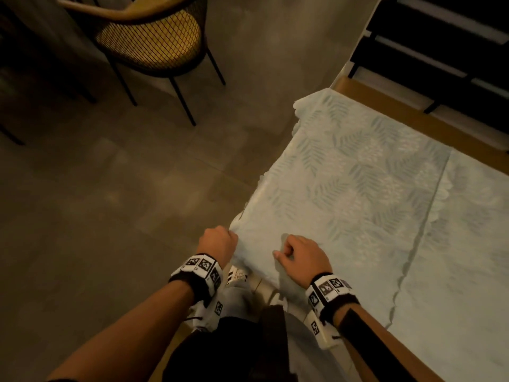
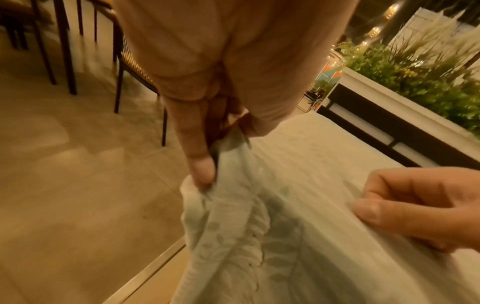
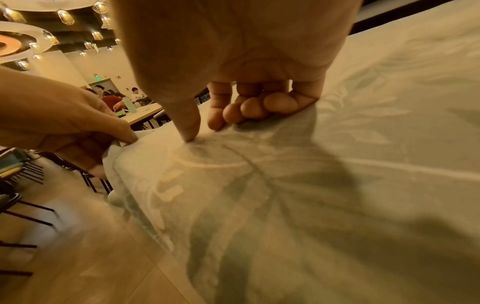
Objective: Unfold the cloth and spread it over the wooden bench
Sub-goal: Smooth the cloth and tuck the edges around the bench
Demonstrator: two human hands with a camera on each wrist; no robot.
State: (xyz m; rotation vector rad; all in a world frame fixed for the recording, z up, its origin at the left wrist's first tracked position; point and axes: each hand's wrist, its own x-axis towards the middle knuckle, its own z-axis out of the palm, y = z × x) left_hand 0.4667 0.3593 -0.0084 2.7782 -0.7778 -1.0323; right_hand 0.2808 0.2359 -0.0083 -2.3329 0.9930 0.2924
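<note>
A pale green cloth with a leaf print lies spread flat over the wooden bench, whose bare wood shows along the far edge. My left hand grips the cloth's near left corner, which hangs bunched off the bench end. In the left wrist view the cloth corner is pinched between thumb and fingers of that hand. My right hand sits on top of the cloth beside it, fingers curled. In the right wrist view its thumb and forefinger nip a small ridge of cloth.
A wicker-seat chair on thin black legs stands on the tiled floor to the far left. A dark slatted rail runs behind the bench, with a planter of greenery beyond. My shoes are at the bench end.
</note>
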